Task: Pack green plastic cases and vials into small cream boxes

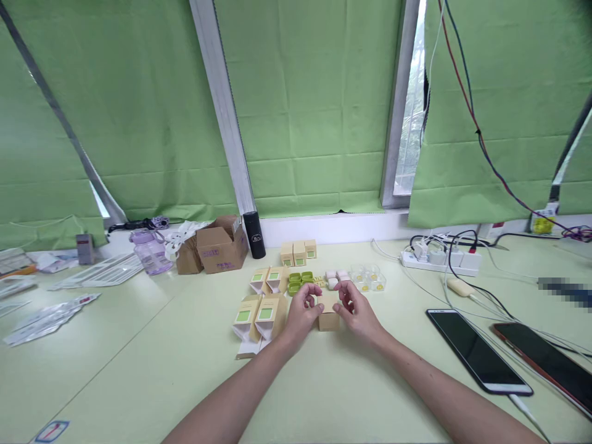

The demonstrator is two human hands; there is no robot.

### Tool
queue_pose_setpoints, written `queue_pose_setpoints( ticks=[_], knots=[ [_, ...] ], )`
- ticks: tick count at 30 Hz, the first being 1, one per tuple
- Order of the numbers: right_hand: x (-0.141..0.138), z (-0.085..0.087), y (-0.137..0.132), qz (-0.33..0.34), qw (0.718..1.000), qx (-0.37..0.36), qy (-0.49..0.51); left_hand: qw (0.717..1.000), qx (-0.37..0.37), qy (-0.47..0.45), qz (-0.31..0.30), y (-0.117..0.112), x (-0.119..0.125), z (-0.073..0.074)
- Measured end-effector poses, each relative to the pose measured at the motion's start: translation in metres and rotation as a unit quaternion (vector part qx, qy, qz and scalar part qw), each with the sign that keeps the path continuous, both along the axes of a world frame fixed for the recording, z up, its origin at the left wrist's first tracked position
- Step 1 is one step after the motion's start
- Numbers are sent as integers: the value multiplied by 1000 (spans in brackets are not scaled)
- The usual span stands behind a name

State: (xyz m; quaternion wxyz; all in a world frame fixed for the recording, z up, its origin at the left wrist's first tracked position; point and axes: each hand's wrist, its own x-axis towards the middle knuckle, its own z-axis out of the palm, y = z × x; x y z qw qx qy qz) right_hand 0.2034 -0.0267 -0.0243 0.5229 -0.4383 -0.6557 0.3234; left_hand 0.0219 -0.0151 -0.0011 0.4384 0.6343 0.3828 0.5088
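A small tan cardboard box (328, 320) stands on the table between my two hands. My left hand (303, 313) has its thumb at the box's upper left edge, with the fingers curled over toward the far side. On the opposite edge, my right hand (359, 313) grips in the same way with thumb and bent fingers. Just beyond them lie green square cups (295, 283), small yellowish pieces (319, 281), white rounded pieces (332, 283) and clear cups with yellow bits (365, 286). Left of my left hand are open boxes with green windows (266, 313).
Closed small boxes (299, 253) stand farther back. A black tumbler (254, 235), a brown carton (222, 250) and a purple bottle (152, 254) line the back left. On the right are a power strip (441, 261), cables and two phones, one light-edged (478, 351), one dark (546, 357).
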Motion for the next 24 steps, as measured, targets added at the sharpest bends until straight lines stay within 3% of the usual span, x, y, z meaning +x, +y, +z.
queue_pose_setpoints(
  ticks=[9, 17, 21, 24],
  knots=[
    [1, 0, 1, 10, 1000, -9, 0, 1000, 9, 25, 7, 3, 0, -2],
    [6, 4, -1, 88, 996, -29, 2, 1000, 4, 7, 12, 4, 0, -2],
    [11, 3, 5, 65, 997, -30, -4, 999, 13, 5, 40, 7, 0, -4],
    [15, 0, 12, -3, 1000, -14, -21, 998, 17, -1, 66, 10, -1, -5]
  ],
)
